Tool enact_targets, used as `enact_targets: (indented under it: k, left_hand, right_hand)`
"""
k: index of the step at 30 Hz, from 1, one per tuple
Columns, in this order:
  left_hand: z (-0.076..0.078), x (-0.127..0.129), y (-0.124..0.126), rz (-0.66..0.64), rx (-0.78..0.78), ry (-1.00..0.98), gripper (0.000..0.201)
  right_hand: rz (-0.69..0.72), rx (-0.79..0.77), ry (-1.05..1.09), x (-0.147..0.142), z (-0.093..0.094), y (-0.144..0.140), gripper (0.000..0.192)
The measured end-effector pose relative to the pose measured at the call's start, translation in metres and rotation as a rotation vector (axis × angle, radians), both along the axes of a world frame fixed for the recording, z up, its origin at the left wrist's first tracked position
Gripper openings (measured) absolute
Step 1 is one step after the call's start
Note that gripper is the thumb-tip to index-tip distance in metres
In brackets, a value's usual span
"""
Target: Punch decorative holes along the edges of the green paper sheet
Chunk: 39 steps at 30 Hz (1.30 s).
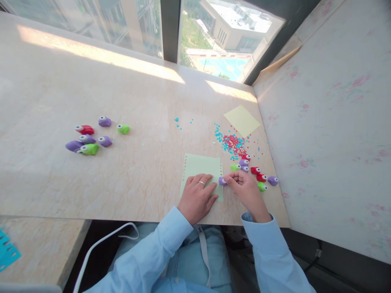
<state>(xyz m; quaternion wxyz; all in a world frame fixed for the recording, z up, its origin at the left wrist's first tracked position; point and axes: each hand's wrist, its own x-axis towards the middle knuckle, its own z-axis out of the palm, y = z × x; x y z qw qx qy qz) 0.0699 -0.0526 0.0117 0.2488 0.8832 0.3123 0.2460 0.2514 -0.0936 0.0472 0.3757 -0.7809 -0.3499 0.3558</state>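
Note:
A pale green sheet of paper (200, 165) lies in front of me, with rows of small punched holes down its left and right edges. My left hand (197, 195), fingers spread, rests flat on the sheet. At the sheet's right edge is a small purple craft punch (222, 181), pinched by the fingers of my right hand (244, 188). Part of the punch is hidden by those fingers. Close to my right hand sit several more punches, among them a red punch (255, 170), a green punch (262, 186) and another purple punch (273, 181).
Red and blue paper confetti (233, 143) is heaped beyond my right hand, near a second pale sheet (242, 121). Several punches, including a red one (84, 130), stand at the left. A floral wall panel (330, 142) borders the table's right side; a window (226, 40) is behind.

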Motion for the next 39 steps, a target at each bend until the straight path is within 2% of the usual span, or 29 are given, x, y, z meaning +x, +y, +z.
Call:
enact_targets:
  k: [7,19,31,39]
  left_hand:
    - [0.000,0.000,0.000,-0.006,0.010,0.000,0.027]
    - [0.000,0.000,0.000,-0.005,0.019,-0.001,0.026]
    - [0.001,0.000,-0.002,-0.010,0.029,0.036,0.028]
    - [0.002,0.000,-0.002,-0.010,0.026,0.036,0.028]
  right_hand:
    - [0.017,-0.109,-0.053,0.002,0.001,0.002,0.047]
    - [0.006,-0.171,-0.005,0.000,0.005,0.005,0.056]
    - [0.062,-0.211,-0.047,0.001,0.005,0.007,0.048]
    - [0.137,-0.238,-0.117,0.008,0.000,0.012,0.031]
